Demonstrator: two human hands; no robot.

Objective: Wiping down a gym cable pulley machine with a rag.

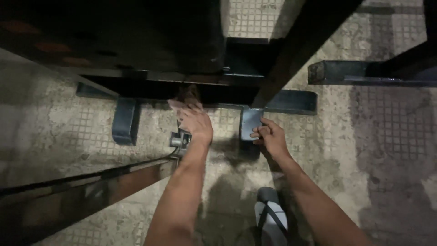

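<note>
1. the right hand (pixel 269 135) has its fingers curled around the lower end of a blue-grey metal foot bracket (pixel 251 122), clamped on it.
2. the left hand (pixel 196 124) reaches under the dark metal frame (pixel 182 76); its fingertips press on a blurred pinkish scrap (pixel 178 105), and i cannot tell whether they grip it.
3. just beside the left wrist sits a small grey metal tool head (pixel 179 139), with a dark cable (pixel 82 176) running off to the left.
4. a second blue foot (pixel 124 121) rests on the gridded concrete floor (pixel 391 136), well left of the hands.
5. a sandalled foot (pixel 270 215) stands below the right hand.
</note>
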